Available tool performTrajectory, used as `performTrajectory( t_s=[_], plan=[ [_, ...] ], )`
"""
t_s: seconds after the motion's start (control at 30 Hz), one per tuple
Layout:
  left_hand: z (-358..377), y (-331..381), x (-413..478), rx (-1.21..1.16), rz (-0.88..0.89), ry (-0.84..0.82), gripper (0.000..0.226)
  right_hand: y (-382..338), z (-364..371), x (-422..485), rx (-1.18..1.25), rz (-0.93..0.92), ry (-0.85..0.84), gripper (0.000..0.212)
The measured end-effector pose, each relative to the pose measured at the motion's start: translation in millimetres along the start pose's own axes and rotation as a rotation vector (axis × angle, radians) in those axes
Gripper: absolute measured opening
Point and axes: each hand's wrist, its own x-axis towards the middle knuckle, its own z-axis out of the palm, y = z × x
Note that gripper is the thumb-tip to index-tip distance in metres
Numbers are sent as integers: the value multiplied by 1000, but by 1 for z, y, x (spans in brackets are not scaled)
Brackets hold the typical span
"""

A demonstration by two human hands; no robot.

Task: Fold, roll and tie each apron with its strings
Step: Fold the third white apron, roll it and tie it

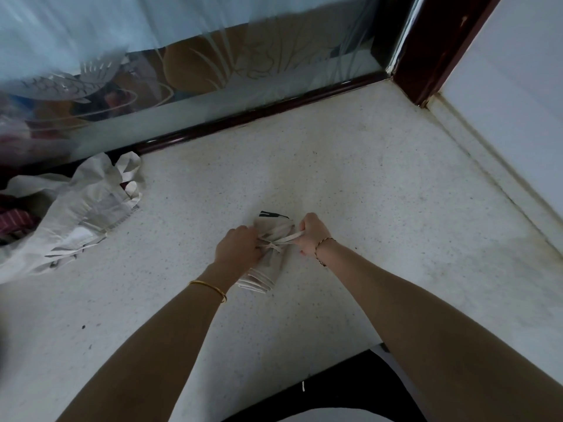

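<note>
A rolled beige apron lies on the speckled white counter, its far end showing a dark print. Its pale strings cross in a knot over the middle of the roll. My left hand grips one string end at the left side of the roll. My right hand grips the other string end, pulled taut to the right. The roll's near end shows stacked folded layers.
A heap of loose pale aprons lies at the counter's left, beside dark red fabric. A frosted glass partition with a dark wooden frame bounds the back. A white wall closes the right side.
</note>
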Motion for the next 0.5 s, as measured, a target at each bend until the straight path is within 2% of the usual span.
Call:
performTrajectory(
  t_s=[0.07, 0.13, 0.23, 0.3, 0.4, 0.5],
  plan=[
    [-3, 2, 4, -249, -136, 18, 15, 2, -5, -5, 49, 21, -14, 21],
    [-6, 4, 4, -311, -154, 28, 15, 1, -11, -13, 145, 53, -20, 21],
    [-11, 8, 0, -1, 9, 17, 22, 3, -13, -20, 231, 71, -18, 23],
    [-18, 12, 1, 108, 65, 47, 21, 4, -15, -26, 273, 79, 1, 22],
    [-37, 29, 7, 9, 147, 167, 12, 10, -38, -38, 393, 147, -1, 22],
    [-65, 63, 12, -166, 295, 184, 13, 11, -78, -57, 570, 192, -84, 19]
  ],
)
